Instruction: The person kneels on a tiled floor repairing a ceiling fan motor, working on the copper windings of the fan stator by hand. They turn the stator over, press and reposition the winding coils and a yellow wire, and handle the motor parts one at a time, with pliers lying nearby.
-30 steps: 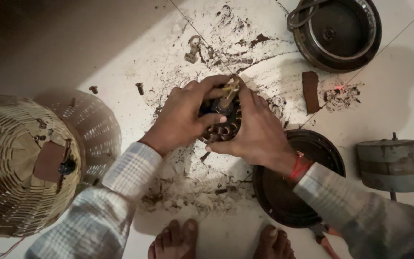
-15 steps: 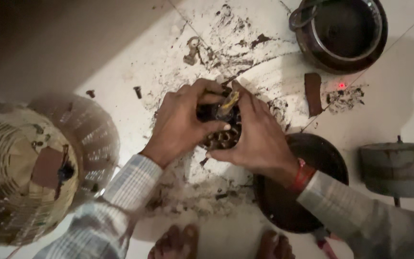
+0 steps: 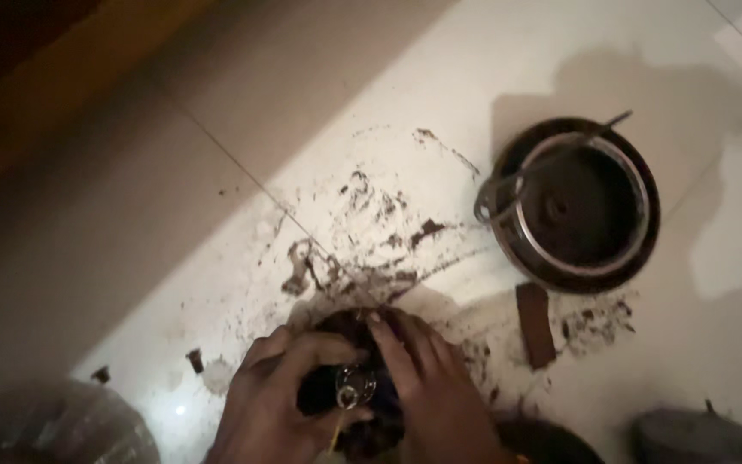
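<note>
Both my hands clasp a dark, grimy round motor part [image 3: 347, 331] at the bottom middle of the head view, low over the white tiled floor. My left hand [image 3: 275, 404] wraps its left side, fingers curled over the top. My right hand [image 3: 435, 391] covers its right side. A small shiny metal ring and a thin pale stick show between my fingers at the part's centre. Most of the part is hidden by my hands.
A dark round metal housing with a wire ring [image 3: 579, 202] lies at the upper right. A small brown block [image 3: 535, 323] rests below it. Dirt and grease smears [image 3: 380, 232] cover the tiles. A grey cylinder [image 3: 696, 436] and a wicker cage edge [image 3: 53, 425] sit at the bottom corners.
The view has tilted up and away, so my hands and the part now sit at the bottom edge. My feet and sleeves have dropped out of view. My grip stays the same.
</note>
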